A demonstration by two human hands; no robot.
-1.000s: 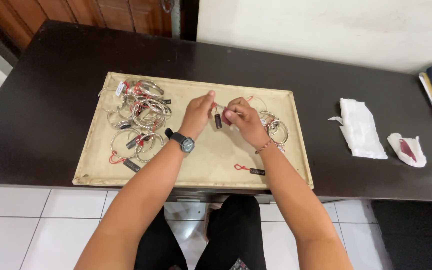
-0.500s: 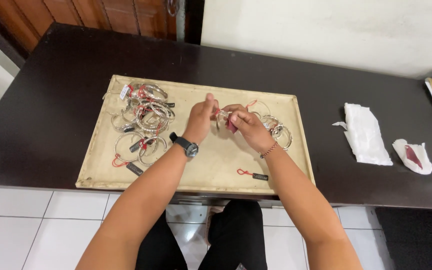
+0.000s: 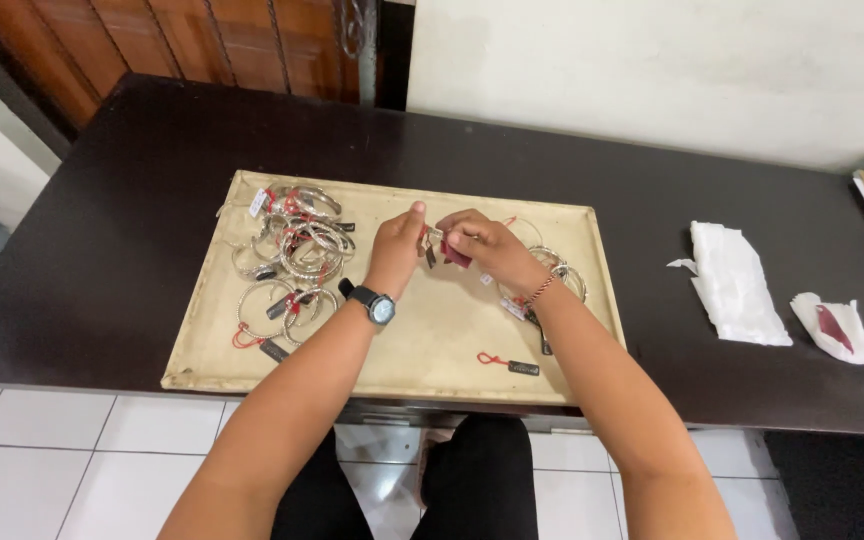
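Above the beige tray, both hands pinch a small red tag.

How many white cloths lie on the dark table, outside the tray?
2. A long cloth lies right of the tray; a smaller cloth, holding something red, lies further right. More may be hidden beyond the frame.

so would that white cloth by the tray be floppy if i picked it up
Probably floppy: the cloth lies flat and creased on the table. Likely light too, being thin with a loose corner. A push would probably bunch it rather than slide it.
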